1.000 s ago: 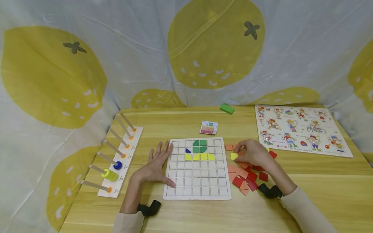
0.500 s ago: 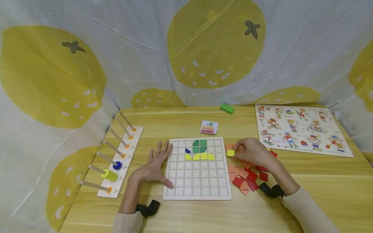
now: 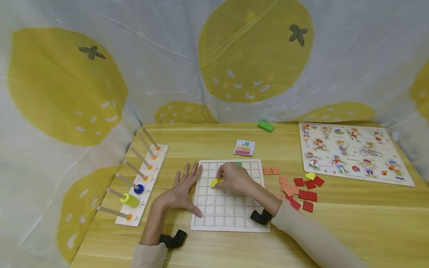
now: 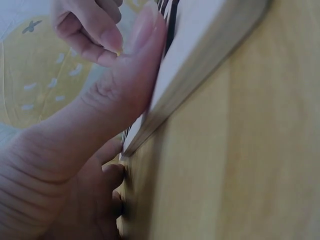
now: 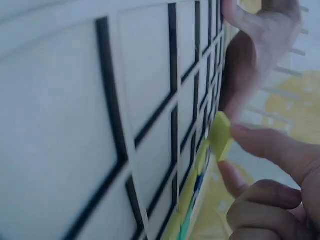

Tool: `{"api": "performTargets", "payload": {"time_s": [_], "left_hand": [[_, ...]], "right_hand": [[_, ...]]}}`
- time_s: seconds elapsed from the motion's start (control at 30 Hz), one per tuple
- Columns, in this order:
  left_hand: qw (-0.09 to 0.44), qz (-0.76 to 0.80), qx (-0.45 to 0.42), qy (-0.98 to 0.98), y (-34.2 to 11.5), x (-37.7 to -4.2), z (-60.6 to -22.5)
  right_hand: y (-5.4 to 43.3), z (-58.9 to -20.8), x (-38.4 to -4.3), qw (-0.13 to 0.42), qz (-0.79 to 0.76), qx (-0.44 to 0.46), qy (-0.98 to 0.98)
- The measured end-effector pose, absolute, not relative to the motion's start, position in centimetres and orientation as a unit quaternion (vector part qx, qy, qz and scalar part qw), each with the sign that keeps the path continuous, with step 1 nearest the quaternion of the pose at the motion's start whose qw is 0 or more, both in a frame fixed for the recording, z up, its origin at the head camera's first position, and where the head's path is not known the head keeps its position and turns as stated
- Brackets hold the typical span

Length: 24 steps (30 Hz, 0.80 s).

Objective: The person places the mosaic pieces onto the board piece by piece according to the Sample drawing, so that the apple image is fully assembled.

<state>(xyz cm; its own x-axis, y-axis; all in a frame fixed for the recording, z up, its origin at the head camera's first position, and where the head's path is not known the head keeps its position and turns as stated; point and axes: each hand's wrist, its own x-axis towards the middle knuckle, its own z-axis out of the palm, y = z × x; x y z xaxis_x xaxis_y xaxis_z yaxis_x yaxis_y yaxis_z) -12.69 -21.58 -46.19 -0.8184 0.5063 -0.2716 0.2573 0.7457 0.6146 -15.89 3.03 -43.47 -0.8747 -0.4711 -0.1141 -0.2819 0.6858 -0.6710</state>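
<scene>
In the head view my right hand (image 3: pixel 236 178) is over the upper left of a white gridded board (image 3: pixel 231 222), pinching a yellow square tile (image 3: pixel 214 183) between thumb and finger. The right wrist view shows the yellow tile (image 5: pixel 220 136) tilted close to the grid. A green tile (image 3: pixel 238 163) shows beyond the hand; the hand hides most other placed tiles. My left hand (image 3: pixel 177 193) lies spread along the board's left side. Its thumb rests on the board near the lower left corner, while the other fingertips touch the upper left edge.
Right of the board lie loose red tiles (image 3: pixel 308 206), orange tiles (image 3: pixel 267 171) and a yellow rounded tile (image 3: pixel 310 176). A patterned card (image 3: pixel 244 147) and green block (image 3: pixel 266 126) are behind. A peg stand (image 3: pixel 127 219) stands left, a sports picture puzzle (image 3: pixel 355 175) far right.
My right hand has picked the yellow square tile from the pile and carried it left over the board. The left hand keeps its place; the head view has shifted slightly.
</scene>
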Motion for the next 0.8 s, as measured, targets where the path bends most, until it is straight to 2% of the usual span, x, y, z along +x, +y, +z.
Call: {"api": "performTargets", "payload": {"time_s": [0.8], "left_hand": [[0.214, 0.293, 0.215, 0.907, -21.5, -12.8, -46.4]], "right_hand": [[1.8, -44.9, -17.3, 0.14, -0.364, -0.192, 0.901]]}}
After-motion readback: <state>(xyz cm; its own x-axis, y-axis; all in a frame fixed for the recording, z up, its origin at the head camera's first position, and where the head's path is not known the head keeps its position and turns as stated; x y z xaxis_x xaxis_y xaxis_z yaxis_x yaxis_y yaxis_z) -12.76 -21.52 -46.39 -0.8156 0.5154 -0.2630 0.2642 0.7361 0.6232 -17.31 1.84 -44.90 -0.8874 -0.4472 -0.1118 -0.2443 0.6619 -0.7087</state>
